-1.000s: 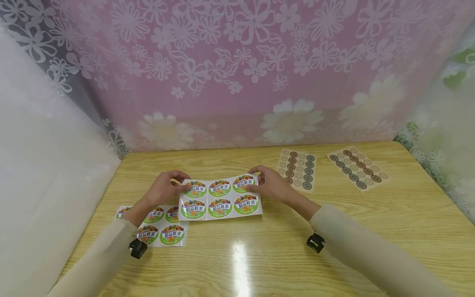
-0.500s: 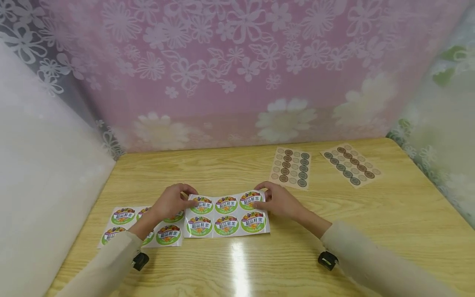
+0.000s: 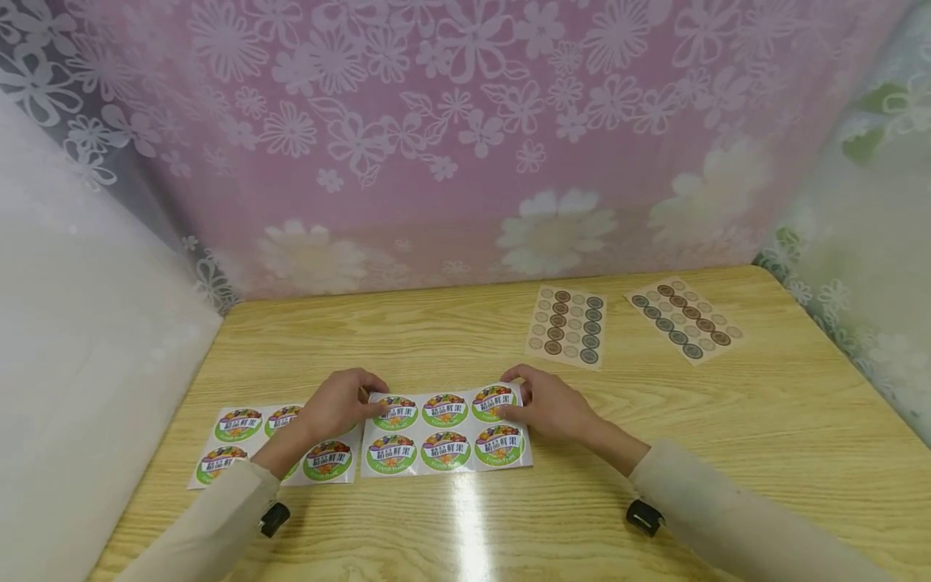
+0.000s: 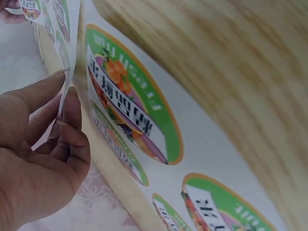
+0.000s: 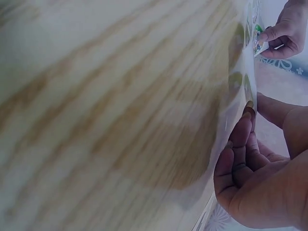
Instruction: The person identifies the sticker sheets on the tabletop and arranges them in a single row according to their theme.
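Note:
Both my hands pinch a white sheet of oval fruit stickers (image 3: pixel 447 432) by its far corners, in the head view. My left hand (image 3: pixel 340 408) grips the left corner, thumb on top; in the left wrist view the hand's fingertips (image 4: pixel 62 77) press the sheet's edge. On the right corner my right hand (image 3: pixel 556 408) has thumb above and fingers behind, also seen in the right wrist view. Its far edge is raised; whether the near edge touches the table I cannot tell. A second sticker sheet (image 3: pixel 213 436) lies to the left, partly hidden under my left forearm.
Two tan sheets of small round stickers, one upright (image 3: pixel 566 326) and one slanted (image 3: pixel 685 320), lie toward the back right of the wooden table (image 3: pixel 407 339). A pink flowered curtain (image 3: pixel 407 162) hangs behind the table.
Both hands have brought the held sheet toward me and slightly right, lowering it toward the table. It now sits beside the left sheet instead of overlapping it in view.

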A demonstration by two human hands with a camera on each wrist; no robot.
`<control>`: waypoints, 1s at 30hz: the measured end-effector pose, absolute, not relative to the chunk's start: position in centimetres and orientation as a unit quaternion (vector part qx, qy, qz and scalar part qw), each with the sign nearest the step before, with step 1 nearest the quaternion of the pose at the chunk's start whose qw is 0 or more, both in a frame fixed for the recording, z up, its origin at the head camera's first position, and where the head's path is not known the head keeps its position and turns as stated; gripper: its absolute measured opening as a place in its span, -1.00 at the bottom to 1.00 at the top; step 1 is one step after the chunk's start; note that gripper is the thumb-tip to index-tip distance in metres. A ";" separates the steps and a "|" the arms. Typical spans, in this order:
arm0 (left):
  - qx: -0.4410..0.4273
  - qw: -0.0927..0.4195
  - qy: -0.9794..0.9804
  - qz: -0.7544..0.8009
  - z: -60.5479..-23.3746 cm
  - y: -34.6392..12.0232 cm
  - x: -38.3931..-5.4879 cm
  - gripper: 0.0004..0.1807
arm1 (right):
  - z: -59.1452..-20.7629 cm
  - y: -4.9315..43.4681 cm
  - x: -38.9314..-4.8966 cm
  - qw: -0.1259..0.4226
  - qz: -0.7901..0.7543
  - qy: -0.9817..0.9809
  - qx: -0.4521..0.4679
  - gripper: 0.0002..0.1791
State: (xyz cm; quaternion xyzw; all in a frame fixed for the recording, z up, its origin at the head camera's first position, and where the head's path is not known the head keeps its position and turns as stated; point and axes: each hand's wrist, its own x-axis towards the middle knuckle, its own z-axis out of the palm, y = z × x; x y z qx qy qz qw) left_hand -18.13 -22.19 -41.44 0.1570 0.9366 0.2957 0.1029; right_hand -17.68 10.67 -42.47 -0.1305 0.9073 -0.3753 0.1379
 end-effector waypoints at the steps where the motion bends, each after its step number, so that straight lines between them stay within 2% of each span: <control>1: 0.157 0.102 0.939 0.289 -41.5 -22.2 -18.1 -0.76 | -42.5 10.7 -17.6 0.137 -0.369 0.910 -0.131 -0.49; 30: 0.225 0.063 0.947 0.220 -42.0 -22.9 -17.7 -0.73 | -42.8 10.6 -17.1 0.107 -0.295 0.938 -0.149 -0.49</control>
